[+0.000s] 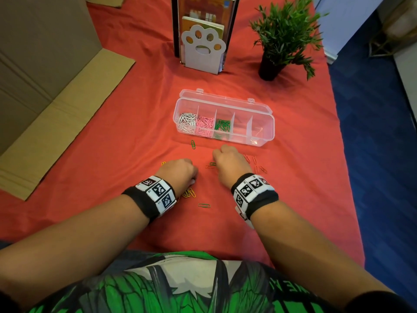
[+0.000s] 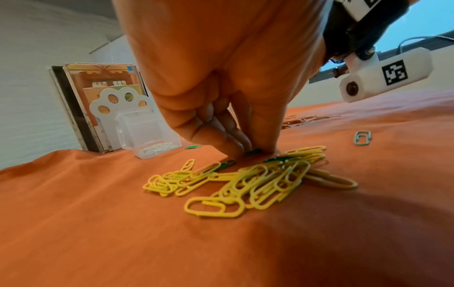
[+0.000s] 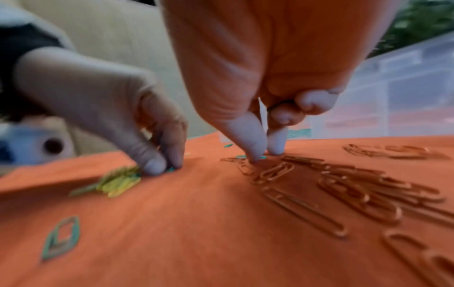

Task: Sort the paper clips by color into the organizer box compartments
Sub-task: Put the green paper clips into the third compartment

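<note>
Before you, a red cloth [image 1: 126, 123] covers the surface. A white paw-shaped bookend [image 1: 203, 49] props upright books [image 1: 204, 10] at the far edge, a potted green plant [image 1: 285, 35] stands to its right, and flattened cardboard [image 1: 45, 86] lies at the left, blue floor [image 1: 379, 141] at the right.

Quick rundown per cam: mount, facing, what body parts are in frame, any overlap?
Head: worn on the head, looks down at the organizer box; both forearms, left hand, right hand.
Left wrist: low over the cloth, looks along the left hand's fingers pinching a green paper clip beside the yellow paper clips.
Right wrist: low, blurred; right fingers at orange paper clips, left hand too.
Shared: yellow clips, box.
</note>
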Demonstrator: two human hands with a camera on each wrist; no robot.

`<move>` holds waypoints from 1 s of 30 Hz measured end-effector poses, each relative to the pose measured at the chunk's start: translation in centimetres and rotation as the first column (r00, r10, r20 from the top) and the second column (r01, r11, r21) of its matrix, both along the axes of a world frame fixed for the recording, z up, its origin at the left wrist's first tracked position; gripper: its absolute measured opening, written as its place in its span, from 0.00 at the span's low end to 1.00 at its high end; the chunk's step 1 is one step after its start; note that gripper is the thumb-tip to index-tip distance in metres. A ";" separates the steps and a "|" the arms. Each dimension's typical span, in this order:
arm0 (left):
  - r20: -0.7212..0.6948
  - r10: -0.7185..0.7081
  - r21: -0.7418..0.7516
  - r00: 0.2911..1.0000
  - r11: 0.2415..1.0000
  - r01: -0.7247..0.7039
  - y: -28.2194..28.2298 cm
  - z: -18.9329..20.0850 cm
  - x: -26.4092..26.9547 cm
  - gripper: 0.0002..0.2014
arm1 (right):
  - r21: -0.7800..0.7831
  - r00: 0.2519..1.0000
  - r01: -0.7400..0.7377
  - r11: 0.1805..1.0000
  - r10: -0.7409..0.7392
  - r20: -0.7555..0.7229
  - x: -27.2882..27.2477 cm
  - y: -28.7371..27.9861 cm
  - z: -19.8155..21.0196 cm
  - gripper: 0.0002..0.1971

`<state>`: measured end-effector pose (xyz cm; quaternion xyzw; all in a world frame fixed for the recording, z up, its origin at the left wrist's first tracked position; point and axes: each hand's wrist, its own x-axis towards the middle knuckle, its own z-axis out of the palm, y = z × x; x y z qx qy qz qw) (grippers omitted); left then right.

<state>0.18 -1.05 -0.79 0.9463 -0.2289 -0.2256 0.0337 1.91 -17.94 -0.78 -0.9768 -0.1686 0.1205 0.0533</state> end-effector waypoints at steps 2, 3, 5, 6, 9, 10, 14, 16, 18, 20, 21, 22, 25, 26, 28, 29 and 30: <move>0.005 -0.016 0.053 1.000 0.998 0.016 -0.1 0.1 0.3 0.10 | -0.090 0.997 -0.055 0.994 0.059 0.046 -0.3 0.4 0.5 0.15; 0.012 -0.018 0.075 1.000 0.997 0.017 -0.1 0.1 0.4 0.10 | -0.126 0.995 -0.072 0.989 0.079 0.057 -0.3 0.6 0.6 0.15; 0.039 -0.020 0.084 0.999 0.996 0.016 -0.3 0.0 0.4 0.11 | -0.190 0.990 -0.107 0.976 0.122 0.065 -0.4 1.0 0.3 0.15; 0.053 -0.015 0.066 0.998 0.998 0.012 -0.4 -0.1 0.4 0.12 | -0.217 0.989 -0.121 0.969 0.138 0.062 -0.5 1.3 0.2 0.15; 0.017 0.106 -0.109 0.994 0.989 -0.103 -0.1 -0.4 1.0 0.12 | -0.185 0.994 -0.101 0.978 0.108 0.032 -0.2 1.3 0.3 0.15; -0.017 0.201 -0.200 0.980 0.959 -0.200 0.1 -0.5 1.4 0.12 | -0.097 0.999 -0.034 0.995 0.032 -0.018 0.3 1.1 0.5 0.14; -0.537 0.574 -0.438 0.618 0.437 -0.786 0.0 0.7 2.8 0.08 | 0.382 0.870 0.454 0.805 -0.307 -0.386 1.1 -0.6 1.0 0.06; -0.795 0.495 -0.368 0.350 0.064 -0.928 0.1 1.6 3.5 0.13 | 0.560 0.760 0.643 0.523 -0.342 -0.553 0.3 -0.9 1.3 0.09; -0.899 0.372 -0.290 0.230 -0.113 -0.950 0.3 2.5 4.0 0.14 | 0.600 0.648 0.761 0.246 -0.259 -0.716 -0.8 -1.4 1.7 0.11; -0.925 0.322 -0.262 0.200 -0.164 -0.951 0.1 2.9 4.5 0.13 | 0.560 0.579 0.815 0.146 -0.173 -0.797 -1.7 -1.7 1.8 0.12; -0.921 0.337 -0.263 0.195 -0.169 -0.950 -0.1 2.7 4.8 0.12 | 0.543 0.561 0.826 0.150 -0.136 -0.817 -2.1 -1.8 1.8 0.13; -0.900 0.383 -0.282 0.208 -0.146 -0.948 -0.5 2.4 5.2 0.11 | 0.524 0.542 0.836 0.162 -0.103 -0.834 -2.4 -1.9 1.5 0.14; -0.495 0.676 -0.435 0.546 0.352 -0.829 -1.2 1.0 5.8 0.08 | 0.457 0.463 0.877 0.148 -0.009 -0.886 -3.4 -2.1 1.0 0.15; -0.277 0.682 -0.408 0.677 0.554 -0.726 -1.2 0.5 5.8 0.09 | 0.435 0.437 0.889 0.142 0.017 -0.899 -3.7 -2.1 0.9 0.15; -0.036 0.606 -0.358 0.795 0.734 -0.576 -1.2 -0.2 5.8 0.13 | 0.402 0.401 0.904 0.147 0.035 -0.915 -4.3 -1.9 0.7 0.14; 0.013 0.570 -0.366 0.822 0.767 -0.526 -1.1 -0.5 5.8 0.15 | 0.400 0.403 0.899 0.175 0.020 -0.915 -4.5 -1.8 0.6 0.14; 0.041 0.535 -0.372 0.844 0.792 -0.484 -1.2 -0.7 5.9 0.16 | 0.408 0.419 0.886 0.219 -0.007 -0.908 -4.7 -1.7 0.4 0.14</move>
